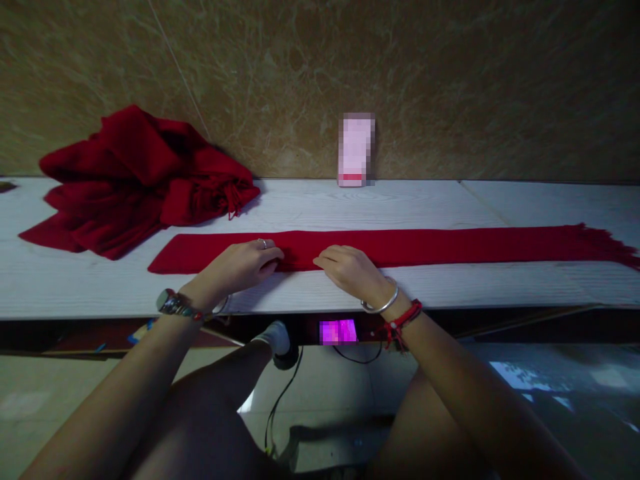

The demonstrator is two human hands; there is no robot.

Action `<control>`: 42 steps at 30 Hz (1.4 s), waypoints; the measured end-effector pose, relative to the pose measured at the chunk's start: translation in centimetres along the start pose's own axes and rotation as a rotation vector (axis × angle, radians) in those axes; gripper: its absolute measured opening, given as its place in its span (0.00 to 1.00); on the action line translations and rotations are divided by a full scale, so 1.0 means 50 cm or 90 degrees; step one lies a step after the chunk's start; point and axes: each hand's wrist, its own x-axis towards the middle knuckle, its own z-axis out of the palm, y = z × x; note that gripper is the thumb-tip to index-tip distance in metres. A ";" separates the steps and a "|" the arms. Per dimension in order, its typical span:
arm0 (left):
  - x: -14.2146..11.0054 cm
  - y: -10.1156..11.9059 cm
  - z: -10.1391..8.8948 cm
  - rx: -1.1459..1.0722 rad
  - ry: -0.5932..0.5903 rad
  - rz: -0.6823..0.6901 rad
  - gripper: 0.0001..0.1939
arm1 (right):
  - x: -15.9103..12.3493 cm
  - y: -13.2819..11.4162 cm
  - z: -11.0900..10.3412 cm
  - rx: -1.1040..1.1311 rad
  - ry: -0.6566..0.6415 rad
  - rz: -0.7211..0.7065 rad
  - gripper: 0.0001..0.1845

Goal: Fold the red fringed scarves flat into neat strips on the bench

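Note:
A long red scarf (450, 247) lies flat in a narrow folded strip along the white wood-grain table, its fringe at the right end. My left hand (245, 262), wearing a ring, is on the scarf left of its middle, fingers curled and closed at the cloth. A short gap away, my right hand (350, 270) bends over the scarf's near edge, its fingers pressed together on the fabric. The undersides of both hands are hidden, so how much cloth each one grips does not show.
A rumpled heap of red fringed cloth (135, 180) lies at the back left. Against the brown marbled wall (280, 80) leans a blurred pink-white phone-like object (355, 150). Below the table edge (280, 303) are a lit purple screen (338, 331) and a dark cable (285, 393).

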 end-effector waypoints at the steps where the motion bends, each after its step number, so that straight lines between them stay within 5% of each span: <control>1: -0.003 -0.005 0.001 -0.002 -0.001 -0.006 0.17 | -0.001 -0.001 0.001 0.000 0.007 0.003 0.11; 15: -0.070 -0.069 -0.008 0.077 -0.063 -0.142 0.22 | 0.004 0.002 0.009 0.054 0.036 -0.012 0.12; 32: -0.136 -0.114 -0.013 0.051 -0.032 -0.220 0.24 | 0.149 -0.103 0.023 0.067 -0.044 0.042 0.11; 42: -0.165 -0.122 -0.033 0.060 0.001 -0.235 0.23 | 0.160 -0.102 0.023 0.051 -0.025 0.023 0.12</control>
